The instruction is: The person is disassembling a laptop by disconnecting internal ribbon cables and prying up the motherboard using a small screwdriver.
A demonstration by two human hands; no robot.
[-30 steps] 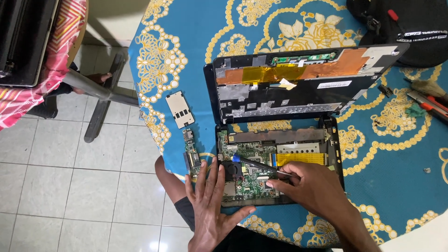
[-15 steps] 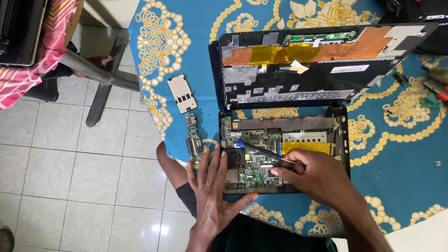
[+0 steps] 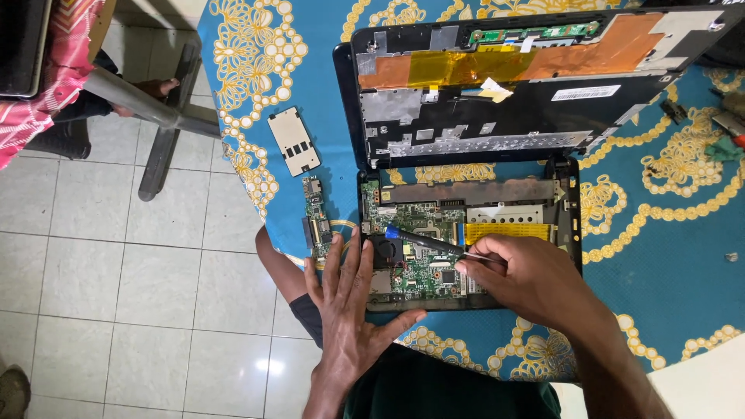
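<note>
An opened small laptop base lies on the blue patterned tablecloth, its green motherboard exposed. The removed top cover, underside up with copper and yellow foil, rests behind it. My left hand lies flat with fingers spread on the base's left edge, beside the fan. My right hand grips a thin dark tool with a blue tip that points at the board near the fan.
A small narrow circuit board and a beige rectangular cover plate lie left of the laptop near the table's edge. Loose screws and tools sit at the right. Tiled floor, a chair leg and a person's foot are at the left.
The view has shifted, so the laptop sits higher and more central. My right hand moved slightly left with the tool's tip over the board. My left hand stays flat on the base.
</note>
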